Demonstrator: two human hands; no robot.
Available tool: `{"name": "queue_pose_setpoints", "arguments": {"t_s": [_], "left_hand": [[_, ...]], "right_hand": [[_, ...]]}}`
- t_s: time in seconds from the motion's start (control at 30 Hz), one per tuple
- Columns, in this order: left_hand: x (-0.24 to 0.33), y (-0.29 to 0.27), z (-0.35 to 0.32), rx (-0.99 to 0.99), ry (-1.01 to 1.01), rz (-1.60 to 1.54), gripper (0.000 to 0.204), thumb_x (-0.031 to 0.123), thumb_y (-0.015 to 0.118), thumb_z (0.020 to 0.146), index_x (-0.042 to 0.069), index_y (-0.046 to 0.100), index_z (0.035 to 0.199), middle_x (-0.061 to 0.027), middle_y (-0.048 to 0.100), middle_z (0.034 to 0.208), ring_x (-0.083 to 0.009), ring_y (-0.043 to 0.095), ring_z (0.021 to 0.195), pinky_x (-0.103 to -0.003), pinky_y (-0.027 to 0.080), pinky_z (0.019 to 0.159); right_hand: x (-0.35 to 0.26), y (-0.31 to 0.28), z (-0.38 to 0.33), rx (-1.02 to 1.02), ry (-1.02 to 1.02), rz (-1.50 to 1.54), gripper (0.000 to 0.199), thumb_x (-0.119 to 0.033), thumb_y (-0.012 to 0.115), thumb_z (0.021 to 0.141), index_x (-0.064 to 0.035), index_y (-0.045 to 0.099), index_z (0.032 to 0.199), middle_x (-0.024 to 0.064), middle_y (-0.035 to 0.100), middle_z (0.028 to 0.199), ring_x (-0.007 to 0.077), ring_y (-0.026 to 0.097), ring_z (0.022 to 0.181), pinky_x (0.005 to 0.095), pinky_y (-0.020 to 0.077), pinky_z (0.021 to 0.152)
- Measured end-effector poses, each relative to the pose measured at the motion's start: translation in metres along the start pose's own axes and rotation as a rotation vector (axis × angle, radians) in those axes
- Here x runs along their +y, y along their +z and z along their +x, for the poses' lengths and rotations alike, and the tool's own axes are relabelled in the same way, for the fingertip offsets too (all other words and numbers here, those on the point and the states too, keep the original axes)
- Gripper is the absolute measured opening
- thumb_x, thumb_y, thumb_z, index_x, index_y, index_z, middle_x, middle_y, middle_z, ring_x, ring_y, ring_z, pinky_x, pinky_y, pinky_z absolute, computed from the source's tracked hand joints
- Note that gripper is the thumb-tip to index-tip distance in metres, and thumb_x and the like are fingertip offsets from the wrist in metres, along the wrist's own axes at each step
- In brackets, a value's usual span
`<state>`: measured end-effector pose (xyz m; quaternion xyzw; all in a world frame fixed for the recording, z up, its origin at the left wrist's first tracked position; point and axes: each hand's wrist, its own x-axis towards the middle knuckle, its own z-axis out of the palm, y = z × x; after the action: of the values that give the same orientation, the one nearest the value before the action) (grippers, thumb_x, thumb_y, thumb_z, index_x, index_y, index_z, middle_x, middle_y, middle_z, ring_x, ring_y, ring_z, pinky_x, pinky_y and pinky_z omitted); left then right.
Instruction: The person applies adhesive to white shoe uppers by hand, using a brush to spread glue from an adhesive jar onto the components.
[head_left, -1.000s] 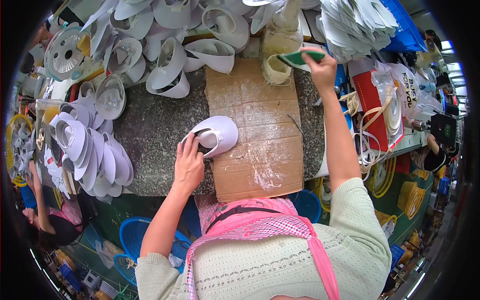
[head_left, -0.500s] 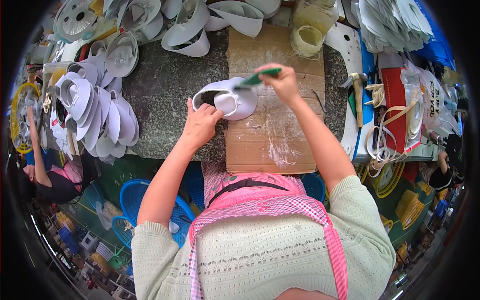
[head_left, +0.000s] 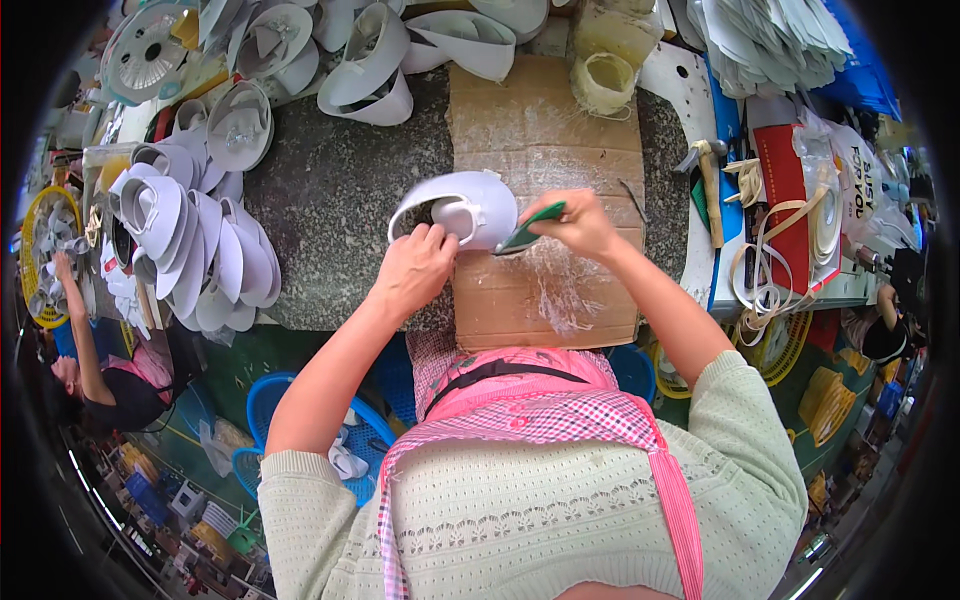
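A white shoe upper (head_left: 492, 208) with a rounded toe and an open back lies across the left edge of a glue-stained cardboard sheet (head_left: 500, 315). My left hand (head_left: 414, 266) grips its near rim, fingers closed over the edge. In my right hand (head_left: 578, 226) is a green-handled brush (head_left: 540, 222), slanted so that its dark tip meets the near right side of the toe. The upper's opening faces left, and a pale lining shows inside it. Beyond the cardboard's middle stands a glue-crusted pot (head_left: 604, 82).
Stacked white uppers (head_left: 190, 230) crowd the table's left, and more (head_left: 365, 65) lie along the back. To the right are a hammer (head_left: 710, 190), a roll of tape (head_left: 825, 225) and stacked white sheets (head_left: 770, 40). Blue baskets (head_left: 375, 435) sit below. Another person (head_left: 115, 380) works at far left.
My right hand has brought the brush down from the toe's upper part to its near right side. The upper has turned and shifted slightly; my left hand still holds it.
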<state>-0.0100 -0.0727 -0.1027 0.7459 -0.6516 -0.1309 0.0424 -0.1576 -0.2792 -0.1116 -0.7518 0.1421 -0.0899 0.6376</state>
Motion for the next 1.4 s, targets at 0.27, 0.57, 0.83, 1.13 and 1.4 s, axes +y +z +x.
{"name": "queue_pose_setpoints", "arguments": {"t_s": [0.27, 0.57, 0.83, 1.13, 1.4], "left_hand": [[0.011, -0.014, 0.015, 0.056, -0.481, -0.615, 0.028, 0.016, 0.061, 0.075, 0.002, 0.051, 0.098, -0.021, 0.059, 0.087, -0.0328, 0.06, 0.078, -0.037, 0.047, 0.067], [0.005, -0.009, 0.015, 0.079, -0.586, -1.808, 0.079, 0.058, 0.033, 0.084, 0.005, 0.008, 0.138, -0.0091, 0.049, 0.118, -0.0105, 0.049, 0.089, -0.023, 0.038, 0.069], [0.021, -0.056, 0.021, 0.129, -0.492, -2.073, 0.099, 0.081, 0.01, 0.068, 0.014, 0.007, 0.139, -0.0135, 0.043, 0.126, -0.0238, 0.045, 0.11, -0.04, 0.036, 0.089], [0.015, -0.079, 0.009, 0.369, -0.48, -2.219, 0.096, 0.08, 0.011, 0.069, 0.014, 0.013, 0.138, -0.012, 0.047, 0.12, -0.0242, 0.048, 0.108, -0.041, 0.037, 0.091], [0.004, -0.088, 0.006, 0.543, -0.422, -2.41, 0.087, 0.077, 0.017, 0.073, 0.02, 0.014, 0.138, -0.0138, 0.046, 0.12, -0.0275, 0.042, 0.113, -0.046, 0.029, 0.097]], "right_hand": [[0.005, -0.136, 0.074, 0.575, -0.287, -0.769, 0.012, -0.01, 0.064, 0.075, -0.0056, 0.065, 0.086, 0.0017, 0.064, 0.071, 0.0058, 0.054, 0.056, 0.0188, 0.0405, 0.051], [-0.03, -0.149, 0.028, 0.599, -0.007, 0.162, 0.013, -0.012, 0.063, 0.077, -0.003, 0.064, 0.087, 0.0025, 0.062, 0.072, 0.0072, 0.053, 0.056, 0.0189, 0.0398, 0.047], [-0.084, 0.0, 0.064, 0.277, -0.103, 0.331, 0.01, -0.005, 0.062, 0.076, -0.003, 0.063, 0.086, 0.0026, 0.062, 0.075, 0.0041, 0.049, 0.055, 0.0164, 0.0367, 0.047], [-0.11, 0.006, 0.067, 0.226, -0.235, 0.343, 0.014, -0.001, 0.062, 0.075, -0.0025, 0.063, 0.088, 0.0013, 0.06, 0.07, 0.003, 0.046, 0.05, 0.0153, 0.0313, 0.043], [-0.081, 0.029, 0.015, -0.056, 0.015, 0.422, 0.009, -0.003, 0.063, 0.073, -0.0033, 0.064, 0.082, 0.0022, 0.062, 0.074, 0.0041, 0.048, 0.053, 0.0177, 0.0368, 0.045]]}}
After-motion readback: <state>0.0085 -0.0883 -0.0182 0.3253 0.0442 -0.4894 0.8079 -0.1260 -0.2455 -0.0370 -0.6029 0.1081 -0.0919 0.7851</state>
